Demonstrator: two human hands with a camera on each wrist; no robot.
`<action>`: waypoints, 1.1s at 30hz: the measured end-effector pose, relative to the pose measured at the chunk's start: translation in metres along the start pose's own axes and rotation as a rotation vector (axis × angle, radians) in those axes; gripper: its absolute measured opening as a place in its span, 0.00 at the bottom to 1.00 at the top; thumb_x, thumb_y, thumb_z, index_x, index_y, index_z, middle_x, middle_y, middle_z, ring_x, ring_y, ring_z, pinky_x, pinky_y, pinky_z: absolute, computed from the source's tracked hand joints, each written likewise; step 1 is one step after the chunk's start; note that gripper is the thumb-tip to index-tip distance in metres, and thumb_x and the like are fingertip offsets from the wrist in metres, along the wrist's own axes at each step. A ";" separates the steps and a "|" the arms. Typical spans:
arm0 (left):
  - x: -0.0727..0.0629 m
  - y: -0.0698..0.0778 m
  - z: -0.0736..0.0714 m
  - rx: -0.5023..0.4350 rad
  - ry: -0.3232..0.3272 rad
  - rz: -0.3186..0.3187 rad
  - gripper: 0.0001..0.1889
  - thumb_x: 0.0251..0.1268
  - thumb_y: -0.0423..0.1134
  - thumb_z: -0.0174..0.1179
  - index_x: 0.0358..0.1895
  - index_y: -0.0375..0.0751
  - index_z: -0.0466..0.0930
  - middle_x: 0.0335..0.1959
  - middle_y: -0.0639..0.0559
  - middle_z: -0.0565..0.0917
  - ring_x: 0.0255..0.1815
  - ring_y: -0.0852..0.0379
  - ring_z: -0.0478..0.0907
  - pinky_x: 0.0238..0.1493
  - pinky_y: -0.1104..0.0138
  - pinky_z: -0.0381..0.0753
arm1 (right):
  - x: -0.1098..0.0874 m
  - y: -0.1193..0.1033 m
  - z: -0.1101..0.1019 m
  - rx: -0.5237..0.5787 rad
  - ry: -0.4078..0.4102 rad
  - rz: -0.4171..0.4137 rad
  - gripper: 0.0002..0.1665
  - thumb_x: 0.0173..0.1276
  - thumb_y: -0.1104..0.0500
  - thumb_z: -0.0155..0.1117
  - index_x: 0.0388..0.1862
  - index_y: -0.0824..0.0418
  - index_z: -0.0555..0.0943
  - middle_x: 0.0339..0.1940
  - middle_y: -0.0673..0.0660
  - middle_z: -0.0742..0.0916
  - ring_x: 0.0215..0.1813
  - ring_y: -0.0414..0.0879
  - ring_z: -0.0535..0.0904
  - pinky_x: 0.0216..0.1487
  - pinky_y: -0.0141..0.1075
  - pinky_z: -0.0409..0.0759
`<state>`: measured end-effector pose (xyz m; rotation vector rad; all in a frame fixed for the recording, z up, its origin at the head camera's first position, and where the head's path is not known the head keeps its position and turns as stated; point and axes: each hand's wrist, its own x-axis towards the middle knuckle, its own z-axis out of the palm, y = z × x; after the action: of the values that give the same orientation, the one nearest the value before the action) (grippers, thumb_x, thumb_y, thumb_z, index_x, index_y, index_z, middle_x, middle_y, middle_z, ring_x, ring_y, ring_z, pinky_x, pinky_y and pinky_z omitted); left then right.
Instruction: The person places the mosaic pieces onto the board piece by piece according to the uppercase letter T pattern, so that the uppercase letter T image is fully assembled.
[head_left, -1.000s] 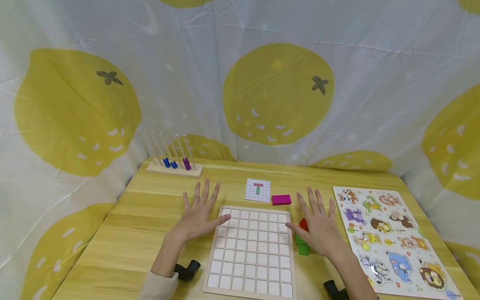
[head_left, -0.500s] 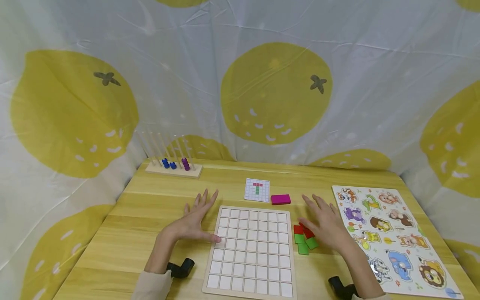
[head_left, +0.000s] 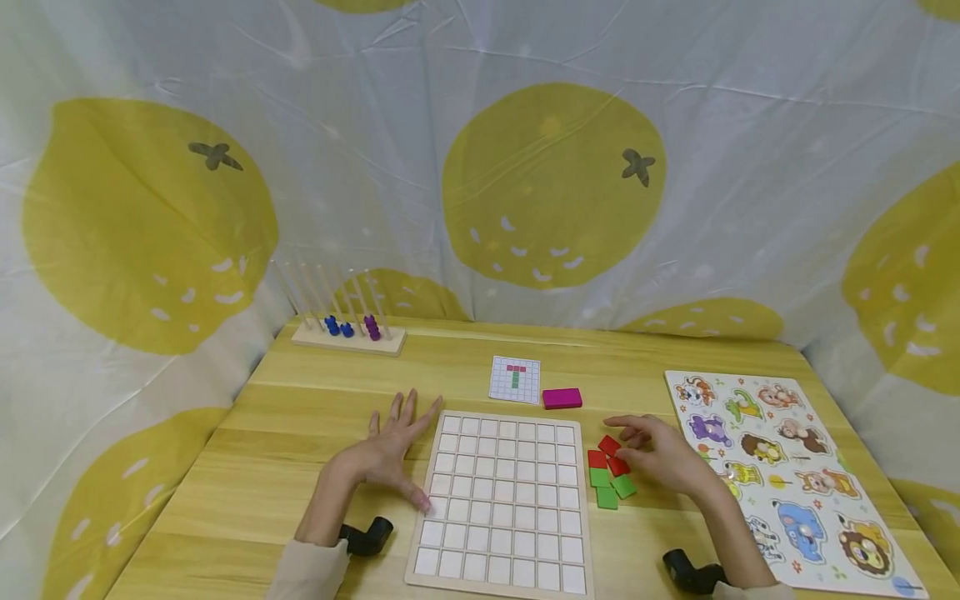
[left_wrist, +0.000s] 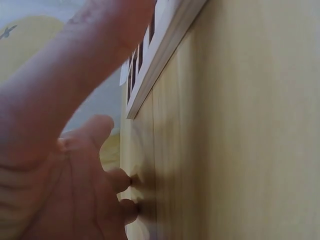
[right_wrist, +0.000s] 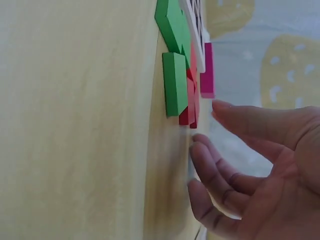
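Note:
Several red tiles (head_left: 597,459) and green tiles (head_left: 607,498) lie in a loose cluster right of a wooden grid board (head_left: 504,487) with white squares. My right hand (head_left: 663,460) hovers at the cluster's right side, fingers loosely bent and holding nothing. A gap shows between its fingers and the nearest green tile (right_wrist: 172,85) in the right wrist view. Left of the board, my left hand (head_left: 384,457) has its fingers spread low over the table, thumb at the board's left edge. Whether its fingertips touch the wood, I cannot tell.
Behind the board lie a small card (head_left: 515,380) with a red and green T and a magenta block (head_left: 562,398). A peg stand (head_left: 348,340) with blue and purple pieces stands at the back left. An animal puzzle board (head_left: 795,483) covers the right side.
Both hands have lowered. The right hand has turned and drawn its fingers in beside the tiles, uncovering them. The left thumb has moved from over the board's squares to its left edge.

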<state>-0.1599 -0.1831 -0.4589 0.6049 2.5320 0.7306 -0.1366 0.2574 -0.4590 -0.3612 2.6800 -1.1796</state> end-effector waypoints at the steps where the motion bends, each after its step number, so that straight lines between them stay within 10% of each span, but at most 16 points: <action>1: 0.000 0.001 0.000 0.006 -0.002 -0.004 0.80 0.30 0.59 0.85 0.86 0.51 0.35 0.82 0.27 0.25 0.83 0.27 0.20 0.75 0.26 0.22 | 0.000 0.002 0.000 0.016 -0.010 -0.004 0.24 0.70 0.67 0.68 0.65 0.63 0.82 0.49 0.61 0.86 0.48 0.46 0.81 0.45 0.30 0.83; 33: 0.000 0.008 0.003 0.011 -0.007 -0.055 0.75 0.32 0.56 0.85 0.86 0.53 0.42 0.83 0.30 0.22 0.83 0.30 0.16 0.76 0.30 0.17 | 0.004 0.016 0.002 0.082 -0.017 0.003 0.16 0.68 0.67 0.70 0.55 0.61 0.87 0.46 0.58 0.84 0.41 0.42 0.76 0.41 0.29 0.79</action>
<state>-0.1559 -0.1760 -0.4564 0.5385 2.5369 0.6947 -0.1425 0.2656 -0.4727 -0.3524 2.6071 -1.2753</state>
